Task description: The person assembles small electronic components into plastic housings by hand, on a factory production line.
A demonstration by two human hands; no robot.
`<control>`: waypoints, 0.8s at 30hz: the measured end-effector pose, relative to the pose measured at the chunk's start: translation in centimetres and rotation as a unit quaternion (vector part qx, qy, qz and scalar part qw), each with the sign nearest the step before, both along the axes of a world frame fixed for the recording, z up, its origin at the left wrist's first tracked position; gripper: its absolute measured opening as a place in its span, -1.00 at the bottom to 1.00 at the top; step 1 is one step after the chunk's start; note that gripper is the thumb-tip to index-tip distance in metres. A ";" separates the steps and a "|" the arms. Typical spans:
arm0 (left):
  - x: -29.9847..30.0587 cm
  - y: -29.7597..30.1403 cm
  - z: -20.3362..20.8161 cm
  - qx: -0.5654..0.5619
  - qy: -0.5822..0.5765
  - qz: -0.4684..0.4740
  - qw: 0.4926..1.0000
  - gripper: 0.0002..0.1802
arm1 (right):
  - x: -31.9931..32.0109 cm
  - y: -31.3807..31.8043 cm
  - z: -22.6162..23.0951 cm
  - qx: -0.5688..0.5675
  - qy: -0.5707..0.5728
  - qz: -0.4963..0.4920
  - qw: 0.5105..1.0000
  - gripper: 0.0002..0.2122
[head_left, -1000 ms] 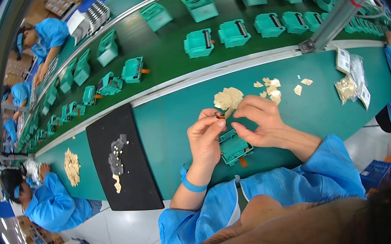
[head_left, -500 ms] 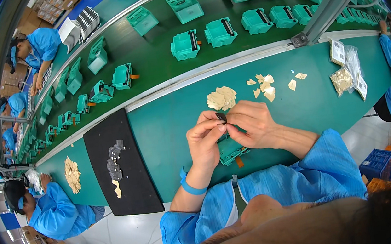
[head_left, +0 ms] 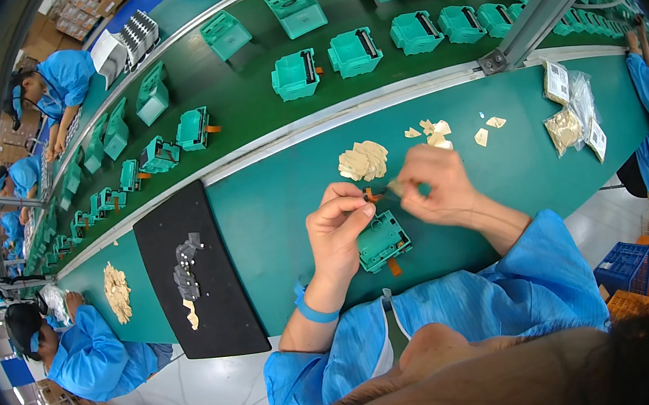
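Note:
My left hand [head_left: 335,229] is closed in a pinch on a small part with an orange face [head_left: 372,195]. To its right my right hand [head_left: 436,188], slightly blurred, pinches a small pale piece [head_left: 396,187] whose kind I cannot make out. The two hands are apart. Below them a teal plastic housing [head_left: 383,236] lies on the green bench, with an orange ribbon tab [head_left: 394,266] at its near edge; my left fingers cover its left side. Beyond my hands is a heap of cream paper pieces [head_left: 363,161], and scattered cream scraps [head_left: 439,140] lie to its right.
A black mat [head_left: 215,295] with small dark parts [head_left: 186,270] lies left, beside another cream heap [head_left: 117,293]. Clear bags [head_left: 584,105] lie right. Behind the bench rim, a belt carries teal housings [head_left: 296,75]. A metal post [head_left: 539,10] rises right; co-workers [head_left: 97,348] sit left.
My right hand has pulled away from my left, up and to the right, with a small piece. The part in my left hand now shows orange, and more of the teal housing is visible.

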State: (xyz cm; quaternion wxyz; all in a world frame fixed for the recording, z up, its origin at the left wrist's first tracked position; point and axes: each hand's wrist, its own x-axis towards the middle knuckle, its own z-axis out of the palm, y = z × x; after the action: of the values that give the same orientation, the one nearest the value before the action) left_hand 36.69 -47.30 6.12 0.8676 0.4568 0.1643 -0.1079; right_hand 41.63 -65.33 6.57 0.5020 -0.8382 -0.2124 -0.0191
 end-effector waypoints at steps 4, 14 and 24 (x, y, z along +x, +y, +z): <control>0.5 1.4 0.2 0.208 -0.131 -0.029 0.969 -0.85 | 1.1 -5.7 -2.7 -0.145 0.130 -0.024 0.980 -0.96; 1.5 2.7 1.4 0.715 -0.361 -0.081 0.594 -0.38 | 1.5 -6.1 -1.0 -0.339 0.054 -0.049 0.938 -0.88; 1.5 2.6 1.2 0.704 -0.420 -0.084 0.566 -0.44 | 1.1 -0.3 2.3 -0.091 0.128 0.302 0.940 -0.88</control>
State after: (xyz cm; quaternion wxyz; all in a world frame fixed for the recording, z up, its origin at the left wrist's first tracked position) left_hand 38.18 -44.73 7.37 0.2298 0.9286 -0.2342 0.1733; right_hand 42.74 -65.63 8.87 0.4289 -0.7719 -0.3907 0.2598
